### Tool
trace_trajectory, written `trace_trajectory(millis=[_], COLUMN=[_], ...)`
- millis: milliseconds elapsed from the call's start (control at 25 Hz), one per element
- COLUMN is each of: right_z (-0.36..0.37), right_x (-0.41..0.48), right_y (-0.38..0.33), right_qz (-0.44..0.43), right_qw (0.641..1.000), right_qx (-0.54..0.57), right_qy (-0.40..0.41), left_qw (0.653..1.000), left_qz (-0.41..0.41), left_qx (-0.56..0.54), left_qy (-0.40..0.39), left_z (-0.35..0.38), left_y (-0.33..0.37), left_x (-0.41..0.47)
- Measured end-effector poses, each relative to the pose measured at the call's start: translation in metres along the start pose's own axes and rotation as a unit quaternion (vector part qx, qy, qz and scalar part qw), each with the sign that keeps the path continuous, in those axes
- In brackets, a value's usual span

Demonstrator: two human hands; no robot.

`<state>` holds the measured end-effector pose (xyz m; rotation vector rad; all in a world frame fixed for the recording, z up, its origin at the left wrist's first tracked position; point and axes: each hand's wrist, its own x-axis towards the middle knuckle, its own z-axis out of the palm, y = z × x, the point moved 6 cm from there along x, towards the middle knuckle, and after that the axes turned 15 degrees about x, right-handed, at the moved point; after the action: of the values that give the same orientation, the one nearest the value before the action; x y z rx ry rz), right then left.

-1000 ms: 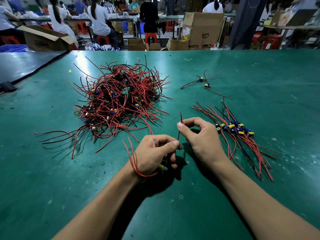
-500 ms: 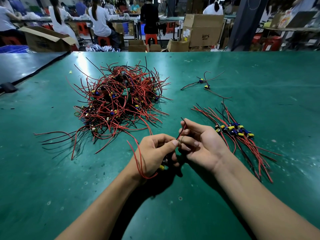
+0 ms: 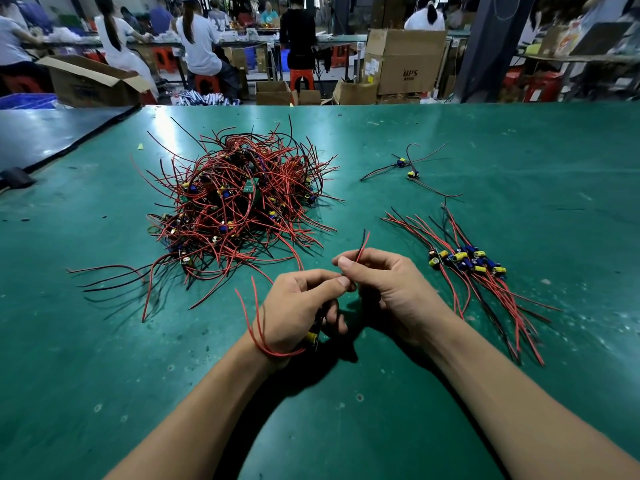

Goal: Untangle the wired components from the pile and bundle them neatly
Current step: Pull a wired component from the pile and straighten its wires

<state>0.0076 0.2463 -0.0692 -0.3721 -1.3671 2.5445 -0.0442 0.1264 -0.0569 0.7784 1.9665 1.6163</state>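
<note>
The wire (image 3: 362, 244) has been re-pinched near its tips by the right hand (image 3: 391, 291), the rest gripped in the left hand (image 3: 294, 306). One small bundle (image 3: 464, 264) done; the pile (image 3: 235, 202) is barely dented, tbh.

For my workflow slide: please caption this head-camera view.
Left hand and right hand pinch one wired component above the green table, tangled pile to the left, sorted bundle to the right.

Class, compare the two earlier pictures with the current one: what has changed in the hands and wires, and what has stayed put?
The right hand slid slightly toward the left hand and now pinches the wire ends close beside it. The left hand still grips the component. The tangled pile, sorted bundle and two stray pieces stayed put.
</note>
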Motion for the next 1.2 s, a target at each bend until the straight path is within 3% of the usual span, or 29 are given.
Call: trace_trajectory(millis=[120,280,480,600,720,800,920,1040,1200], right_z=[-0.006,-0.015,-0.016,-0.02,-0.015,-0.012,-0.006,-0.006,-0.011], right_x=[0.001,0.004,-0.001,0.004,0.01,0.011,0.009,0.004,0.008], right_y=[-0.013,-0.033,-0.039,-0.032,-0.019,-0.015,-0.009,-0.01,-0.008], right_qz=[-0.104,-0.225,-0.3,-0.242,-0.129,-0.041,0.114,0.163,0.118], right_qw=[0.986,0.926,0.883,0.923,0.979,0.978,0.933,0.912,0.948], right_qx=[-0.116,-0.274,-0.306,-0.227,0.008,0.147,0.327,0.37,0.282], right_qy=[0.056,0.133,0.191,0.194,0.158,0.142,0.101,0.072,0.082], left_qw=[1.0,1.0,1.0,1.0,1.0,0.999,0.999,0.999,0.999], left_qz=[-0.004,0.002,0.004,0.008,0.018,0.025,0.03,0.029,0.016], left_qx=[-0.002,0.003,0.001,0.006,0.014,0.022,0.028,0.038,0.032], left_qy=[-0.006,-0.011,-0.017,-0.019,-0.019,-0.017,-0.015,-0.021,-0.014], left_z=[0.0,0.002,0.005,0.004,0.004,0.005,0.007,0.009,0.01], left_y=[-0.001,-0.001,-0.001,-0.001,-0.001,-0.001,-0.001,-0.001,-0.002], left_x=[0.001,0.002,0.002,0.004,0.004,0.004,0.003,0.001,0.0])
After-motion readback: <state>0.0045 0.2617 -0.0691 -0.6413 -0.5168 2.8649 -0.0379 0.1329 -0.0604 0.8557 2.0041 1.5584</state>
